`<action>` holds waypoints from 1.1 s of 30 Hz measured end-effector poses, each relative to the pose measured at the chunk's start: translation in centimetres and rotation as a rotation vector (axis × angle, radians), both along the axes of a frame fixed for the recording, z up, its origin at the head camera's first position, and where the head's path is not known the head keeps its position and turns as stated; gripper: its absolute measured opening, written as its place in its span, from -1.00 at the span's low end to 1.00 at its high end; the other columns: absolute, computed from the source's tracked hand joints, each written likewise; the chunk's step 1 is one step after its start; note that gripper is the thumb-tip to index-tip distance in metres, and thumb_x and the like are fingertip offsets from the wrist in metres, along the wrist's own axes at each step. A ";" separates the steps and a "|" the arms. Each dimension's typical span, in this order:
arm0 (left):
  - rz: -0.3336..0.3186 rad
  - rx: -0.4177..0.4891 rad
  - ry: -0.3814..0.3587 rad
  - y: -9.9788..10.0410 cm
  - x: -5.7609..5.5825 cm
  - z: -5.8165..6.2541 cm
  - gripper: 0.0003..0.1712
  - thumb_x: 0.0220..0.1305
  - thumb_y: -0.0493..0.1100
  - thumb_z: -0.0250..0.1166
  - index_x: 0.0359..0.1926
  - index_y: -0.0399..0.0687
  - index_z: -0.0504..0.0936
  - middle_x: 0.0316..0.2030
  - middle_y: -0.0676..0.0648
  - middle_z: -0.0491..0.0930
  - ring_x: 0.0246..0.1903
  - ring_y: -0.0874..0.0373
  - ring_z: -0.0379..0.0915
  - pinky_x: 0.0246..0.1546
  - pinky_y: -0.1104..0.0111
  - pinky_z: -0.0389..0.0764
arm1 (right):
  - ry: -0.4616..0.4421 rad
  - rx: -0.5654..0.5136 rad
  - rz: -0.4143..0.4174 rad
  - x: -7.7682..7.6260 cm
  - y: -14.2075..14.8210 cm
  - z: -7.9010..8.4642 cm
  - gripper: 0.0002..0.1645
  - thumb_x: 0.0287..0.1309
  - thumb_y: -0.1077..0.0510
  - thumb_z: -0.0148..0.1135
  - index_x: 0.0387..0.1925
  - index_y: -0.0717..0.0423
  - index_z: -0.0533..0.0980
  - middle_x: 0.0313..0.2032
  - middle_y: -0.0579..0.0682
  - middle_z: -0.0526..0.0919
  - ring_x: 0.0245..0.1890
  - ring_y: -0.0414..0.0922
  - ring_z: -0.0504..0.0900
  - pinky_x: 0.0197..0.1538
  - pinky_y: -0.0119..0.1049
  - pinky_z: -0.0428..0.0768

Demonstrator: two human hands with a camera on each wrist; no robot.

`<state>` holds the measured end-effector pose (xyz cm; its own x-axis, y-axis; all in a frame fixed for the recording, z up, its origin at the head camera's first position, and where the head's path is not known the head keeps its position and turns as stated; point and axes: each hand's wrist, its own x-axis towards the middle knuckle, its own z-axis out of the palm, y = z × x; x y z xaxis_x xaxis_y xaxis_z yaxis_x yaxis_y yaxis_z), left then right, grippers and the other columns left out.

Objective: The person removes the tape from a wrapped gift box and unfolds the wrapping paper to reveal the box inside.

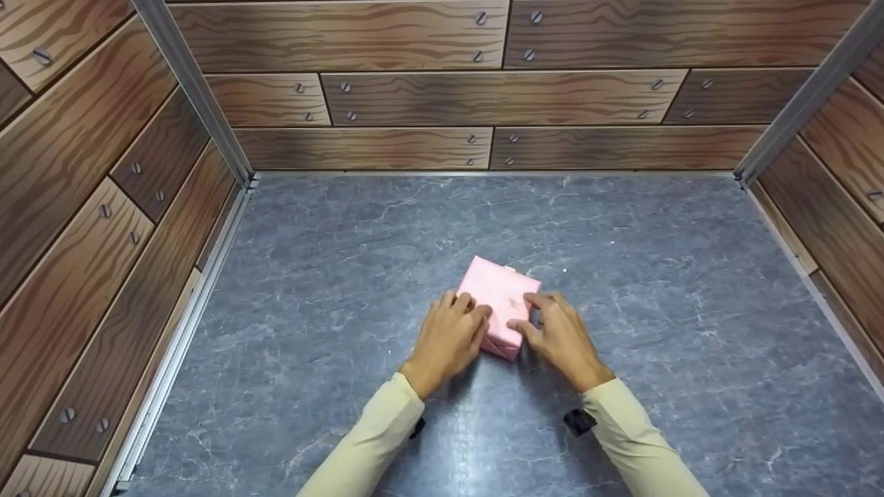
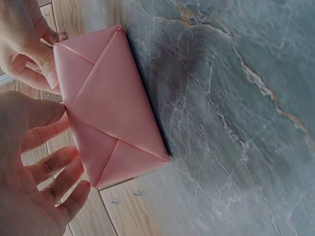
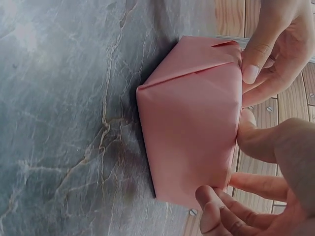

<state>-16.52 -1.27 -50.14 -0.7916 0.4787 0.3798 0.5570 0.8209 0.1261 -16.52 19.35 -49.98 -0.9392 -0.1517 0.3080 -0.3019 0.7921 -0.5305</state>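
A small box wrapped in pink paper (image 1: 498,279) sits at an angle on the grey marbled surface, between both hands. Folded triangular flaps show on its end in the left wrist view, and a creased flap on another side in the right wrist view. My left hand (image 1: 447,337) holds the box's left side, fingers bent along its edge and thumb on the top. At the right edge, my right hand (image 1: 563,337) grips the box, its thumb (image 3: 258,140) at the top edge and its fingers bent against the side. The underside is hidden.
Behind the box a small pale scrap (image 1: 511,268) peeks out at its far edge. Wood-patterned panels (image 1: 414,100) enclose the work surface (image 1: 331,235) at the back and both sides, with metal rails (image 1: 200,324) along their bases. Tiny white specks dot the surface.
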 end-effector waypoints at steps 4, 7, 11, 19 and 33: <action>-0.010 0.019 0.022 0.0 0.1 0.0 -0.84 0.41 -0.06 0.24 -0.11 0.07 0.71 -0.21 -0.03 0.57 -0.23 0.01 0.43 -0.30 0.22 0.48 | 0.009 -0.049 0.019 -0.1 0.1 0.0 -0.47 0.04 0.18 0.56 -0.01 0.41 0.62 -0.18 0.26 0.68 -0.27 0.19 0.71 -0.16 0.04 0.69; -0.018 0.033 0.027 0.0 0.1 0.1 -0.85 0.40 -0.07 0.25 -0.13 0.06 0.71 -0.24 -0.03 0.57 -0.24 0.01 0.43 -0.31 0.21 0.48 | 0.015 -0.067 0.030 -0.2 0.2 -0.1 -0.51 0.04 0.22 0.55 -0.03 0.40 0.62 -0.15 0.28 0.69 -0.27 0.20 0.72 -0.16 0.05 0.70; -0.029 0.056 0.028 0.0 0.0 0.1 -0.85 0.40 -0.08 0.25 -0.14 0.05 0.72 -0.27 -0.03 0.56 -0.26 0.01 0.44 -0.32 0.20 0.50 | 0.009 -0.079 0.037 -0.4 0.4 -0.2 -0.52 0.05 0.24 0.53 -0.01 0.40 0.62 -0.12 0.30 0.68 -0.28 0.21 0.73 -0.17 0.04 0.71; -0.059 0.115 0.002 0.1 -0.5 0.3 -0.84 0.41 -0.12 0.25 -0.13 -0.03 0.72 -0.18 -0.06 0.62 -0.18 0.01 0.51 -0.17 0.18 0.59 | 0.015 -0.089 0.060 -0.4 0.6 -0.5 -0.52 0.09 0.28 0.49 0.05 0.40 0.61 -0.11 0.27 0.67 -0.29 0.18 0.71 -0.19 0.03 0.69; -0.117 0.143 -0.161 0.5 -1.0 0.0 -0.68 0.45 -0.12 0.24 0.09 -0.20 0.67 0.24 -0.23 0.56 0.31 -0.11 0.41 0.33 0.11 0.43 | 0.017 -0.088 0.063 -0.7 1.0 -0.7 -0.52 0.11 0.30 0.47 0.08 0.38 0.61 -0.11 0.22 0.68 -0.31 0.06 0.67 -0.23 -0.03 0.64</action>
<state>-17.55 -0.78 -50.16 -0.7898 0.5213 0.3232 0.6104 0.7195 0.3312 -17.22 20.31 -50.68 -0.9232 -0.1816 0.3387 -0.3591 0.7221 -0.5914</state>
